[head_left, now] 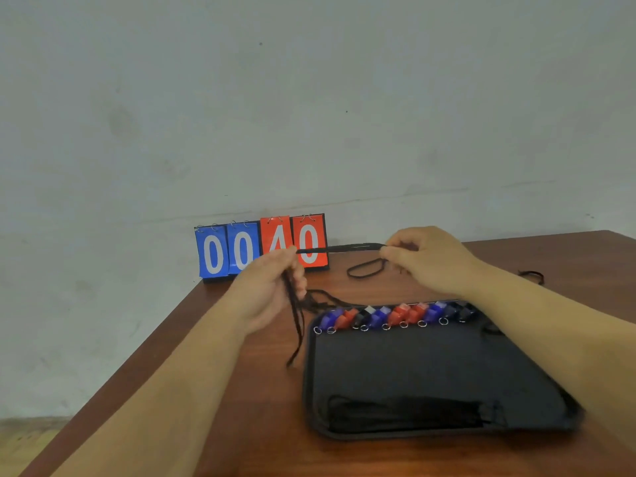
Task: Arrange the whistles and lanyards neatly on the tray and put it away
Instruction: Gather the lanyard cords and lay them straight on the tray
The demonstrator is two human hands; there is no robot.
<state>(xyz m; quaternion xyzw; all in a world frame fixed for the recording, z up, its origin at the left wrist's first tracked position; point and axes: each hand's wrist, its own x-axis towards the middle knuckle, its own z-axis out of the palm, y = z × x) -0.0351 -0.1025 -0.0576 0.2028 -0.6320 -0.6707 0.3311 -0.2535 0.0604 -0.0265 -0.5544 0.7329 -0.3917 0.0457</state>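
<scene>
I hold a lanyard (339, 248) taut above the table, beyond the tray's far edge. My left hand (272, 290) is curled round one end, past the tray's far left corner, and loose black strands (297, 325) hang from that fist down beside the tray's left rim. My right hand (430, 259) pinches the other end between thumb and fingertips, above the tray's far edge, with a small loop (364, 270) drooping under it.

To do this well, I judge I should bring the ends together in even folds, keep the cord flat and untwisted, and not let the dangling strands snag the whistles.

The tray (413, 363) lies below and nearer to me than both hands. The whistles (395, 315) sit in one row along its far edge, blue, red and black, rings facing me. A dark bundle (406, 414), likely folded lanyards, lies along its near edge; this one should go beside it. Another cord (531, 275) lies on the table (261, 407) off the tray's far right corner. A scoreboard (241, 251) stands beyond the tray's far left.
</scene>
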